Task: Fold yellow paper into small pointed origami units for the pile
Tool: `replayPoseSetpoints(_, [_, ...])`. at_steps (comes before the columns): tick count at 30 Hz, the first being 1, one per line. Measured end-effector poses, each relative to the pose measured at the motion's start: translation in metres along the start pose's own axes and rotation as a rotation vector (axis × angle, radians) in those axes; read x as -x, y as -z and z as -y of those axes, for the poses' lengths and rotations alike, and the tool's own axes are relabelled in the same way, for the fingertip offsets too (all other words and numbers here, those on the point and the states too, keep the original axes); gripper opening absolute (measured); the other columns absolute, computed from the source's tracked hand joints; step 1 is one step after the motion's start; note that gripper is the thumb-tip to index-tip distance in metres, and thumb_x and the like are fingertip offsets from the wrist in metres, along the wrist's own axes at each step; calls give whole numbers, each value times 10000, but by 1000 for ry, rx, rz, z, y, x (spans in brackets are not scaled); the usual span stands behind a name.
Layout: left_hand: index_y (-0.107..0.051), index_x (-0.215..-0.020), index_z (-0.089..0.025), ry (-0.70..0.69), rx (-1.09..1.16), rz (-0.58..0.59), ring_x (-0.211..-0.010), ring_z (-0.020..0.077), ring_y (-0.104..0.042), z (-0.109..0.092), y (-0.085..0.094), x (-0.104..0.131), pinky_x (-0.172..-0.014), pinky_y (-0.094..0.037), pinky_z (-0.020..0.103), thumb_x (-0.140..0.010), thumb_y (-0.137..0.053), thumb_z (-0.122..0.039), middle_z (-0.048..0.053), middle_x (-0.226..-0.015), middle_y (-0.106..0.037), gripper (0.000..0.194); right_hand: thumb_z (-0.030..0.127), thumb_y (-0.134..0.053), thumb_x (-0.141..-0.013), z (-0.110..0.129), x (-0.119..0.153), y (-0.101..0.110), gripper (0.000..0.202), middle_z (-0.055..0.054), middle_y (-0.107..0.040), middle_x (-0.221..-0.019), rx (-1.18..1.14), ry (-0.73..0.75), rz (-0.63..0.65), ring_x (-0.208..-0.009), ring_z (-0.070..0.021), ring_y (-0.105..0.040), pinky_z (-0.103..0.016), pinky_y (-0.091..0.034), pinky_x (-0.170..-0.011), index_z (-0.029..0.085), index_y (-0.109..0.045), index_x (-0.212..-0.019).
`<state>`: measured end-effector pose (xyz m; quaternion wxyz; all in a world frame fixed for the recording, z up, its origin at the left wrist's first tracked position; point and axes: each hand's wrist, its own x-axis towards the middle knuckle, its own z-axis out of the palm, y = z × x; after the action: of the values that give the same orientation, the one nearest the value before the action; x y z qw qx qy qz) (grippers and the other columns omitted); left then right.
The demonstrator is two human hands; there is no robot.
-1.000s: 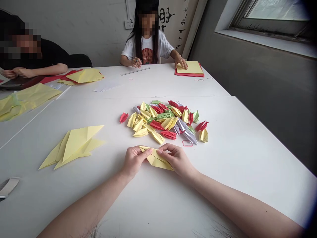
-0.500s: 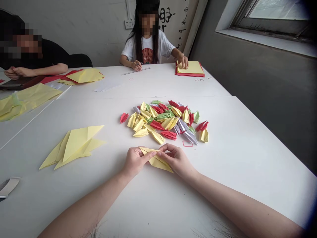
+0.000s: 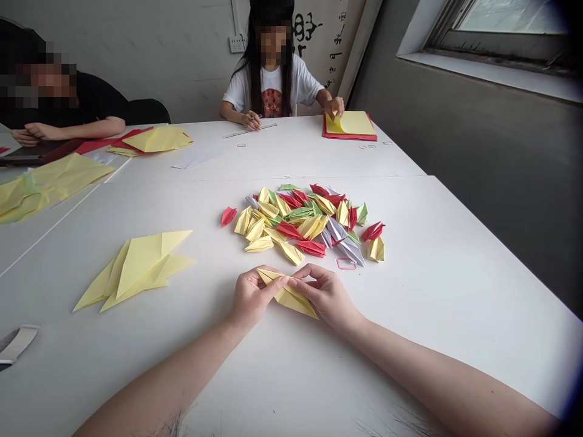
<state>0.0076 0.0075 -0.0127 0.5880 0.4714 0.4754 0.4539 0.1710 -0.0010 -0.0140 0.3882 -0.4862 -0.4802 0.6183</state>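
Here's the folded yellow paper (image 3: pixel 296 301), out over the counter (image 3: pixel 437 273) at six o'clock from the pile of small folded pieces (image 3: pixel 303 212). Left hand (image 3: pixel 249 297) and right hand (image 3: pixel 325 294) both have it; each grip pinches it near the upper edge, thumbs on top, tips practically meeting! To crease this well, I'd say line the edge up first, then press outward from the middle, keeping the pointed ends sharp. Against a second ago, the left thumb is further in, closing the gap. And up at one o'clock, a co-worker's hand (image 3: pixel 334 107), flat on the paper stack (image 3: pixel 357 124) back then, now curls up a yellow corner!
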Motion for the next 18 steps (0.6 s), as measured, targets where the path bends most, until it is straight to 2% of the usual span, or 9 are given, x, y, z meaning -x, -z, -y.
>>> replayPoseSetpoints(7, [-686,-743,-133,37,-4,-43,-664,154,-601,-2,-6,2,-631,-475,250,-703,-730,-340,23,-683,-670,216,593,-642,-733,-3,0,-1,420,45,-498,-554,6,26,-10,-434,-66,-308,-210,-213,-410,180,-565,-745])
replayPoseSetpoints(11, [-721,-800,-126,43,39,9,-705,176,-624,-4,-4,2,-658,-474,262,-764,-669,-360,45,-726,-701,242,573,-650,-738,-1,0,0,407,43,-491,-560,4,37,-3,-454,-71,-347,-210,-239,-426,177,-554,-735])
replayPoseSetpoints(14, [-736,-833,-103,97,124,46,-744,210,-647,-3,2,0,-673,-486,288,-819,-571,-411,85,-756,-720,349,548,-651,-753,2,1,0,382,26,-545,-587,-23,10,25,-482,-91,-436,-213,-291,-443,181,-546,-754])
replayPoseSetpoints(18, [-740,-791,-80,137,247,59,-773,269,-659,-3,10,-4,-645,-511,337,-806,-447,-557,133,-746,-722,560,544,-650,-756,2,1,1,373,3,-602,-626,-31,-36,24,-508,-120,-514,-223,-344,-456,185,-554,-783])
